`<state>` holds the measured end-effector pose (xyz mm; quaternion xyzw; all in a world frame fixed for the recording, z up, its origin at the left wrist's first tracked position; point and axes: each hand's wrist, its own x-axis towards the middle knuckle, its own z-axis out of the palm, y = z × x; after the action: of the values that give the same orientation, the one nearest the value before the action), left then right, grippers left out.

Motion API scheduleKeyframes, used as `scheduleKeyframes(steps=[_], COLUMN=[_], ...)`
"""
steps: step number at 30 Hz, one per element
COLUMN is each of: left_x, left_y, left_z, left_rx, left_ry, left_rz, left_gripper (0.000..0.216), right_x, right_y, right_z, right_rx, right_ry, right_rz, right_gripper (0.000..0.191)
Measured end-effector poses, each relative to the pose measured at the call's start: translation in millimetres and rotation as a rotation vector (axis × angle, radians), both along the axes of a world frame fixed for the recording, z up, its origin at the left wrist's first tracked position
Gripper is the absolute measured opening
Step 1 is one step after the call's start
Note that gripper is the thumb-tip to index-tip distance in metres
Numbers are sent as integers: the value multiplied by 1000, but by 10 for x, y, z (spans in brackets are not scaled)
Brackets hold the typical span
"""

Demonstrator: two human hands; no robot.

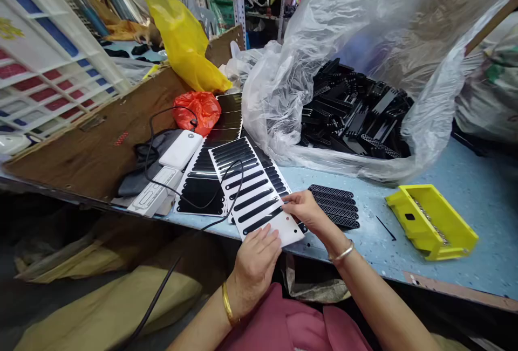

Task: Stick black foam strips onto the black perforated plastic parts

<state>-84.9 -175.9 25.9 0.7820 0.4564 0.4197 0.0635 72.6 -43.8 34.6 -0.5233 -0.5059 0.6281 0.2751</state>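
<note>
A white backing sheet (pixel 254 174) with several long, rounded black adhesive strips lies at the table's front edge, with bare white gaps between some strips. My left hand (pixel 259 254) rests on its lower edge, fingers stretched out flat. At the sheet's right side, my right hand (pixel 305 211) pinches the end of a black adhesive strip (pixel 264 220), which still lies along the sheet. More sheets of black strips (pixel 202 184) are underneath and to the left. Just right of my right hand sits a row of black mesh-patterned bars (pixel 335 206).
A large clear plastic bag (pixel 279 97) holds a heap of black comb-like parts (pixel 356 114). On the right are a yellow bin (pixel 435 227) with small metal pieces and a thin black hex key (pixel 386 228). A black cable (pixel 210 225) crosses the sheets near a white power bank (pixel 181 149).
</note>
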Motion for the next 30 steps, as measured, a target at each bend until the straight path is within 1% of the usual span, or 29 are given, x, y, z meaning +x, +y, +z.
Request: scheduleKeyframes(steps=[1,3,4,5,6,8,9,10,11,13,14,15,17,19,22,23,24,26,30], left_x=[34,76,79,67,43,-30,-67,-97,-117,-118,-102,-80,-34,0,28,38,51,84,160], left_y=[-32,-84,-104,-121,-134,-157,-171,-187,-206,-250,-269,-284,-293,-277,-237,-226,-217,-203,-172], left_z=[-5,-6,4,19,37,63,66,60,47,15,2,-7,-11,-5,-3,-6,-10,-20,-45], left_rx=[-19,-74,-117,-169,-236,-427,-543,-663,-788,-1021,-1102,-1146,-1144,-1116,-1139,-1145,-1146,-1138,-1153], left_ry=[-7,-60,-111,-175,-244,-382,-457,-545,-651,-904,-1027,-1138,-1311,-1403,-1419,-1409,-1400,-1392,-1402], left_rz=[-30,-95,-103,-70,5,227,325,391,415,372,330,292,248,229,189,183,182,182,182], left_gripper=[26,20,21,23,22,18,22,28,31,32,33,33,31,29,26,26,25,25,23], right_x=[48,145,193,240,285,365,398,427,450,484,496,506,529,556,552,522,475,333,29], right_y=[-74,-210,-268,-319,-364,-435,-464,-490,-511,-541,-550,-556,-567,-599,-722,-781,-843,-960,-1097], right_z=[32,72,81,85,83,70,59,44,26,-24,-55,-89,-150,-179,-140,-113,-89,-58,-105], right_rx=[-13,6,33,63,91,136,152,165,179,206,222,243,327,510,867,947,989,965,788], right_ry=[30,58,57,48,33,-2,-12,-12,-3,21,19,-2,-117,-294,-515,-538,-534,-479,-489], right_rz=[-20,-108,-163,-219,-271,-357,-384,-400,-405,-389,-373,-353,-290,-214,-146,-120,-84,19,156], right_gripper=[16,15,13,12,10,10,10,11,12,17,18,18,14,13,17,18,19,18,8])
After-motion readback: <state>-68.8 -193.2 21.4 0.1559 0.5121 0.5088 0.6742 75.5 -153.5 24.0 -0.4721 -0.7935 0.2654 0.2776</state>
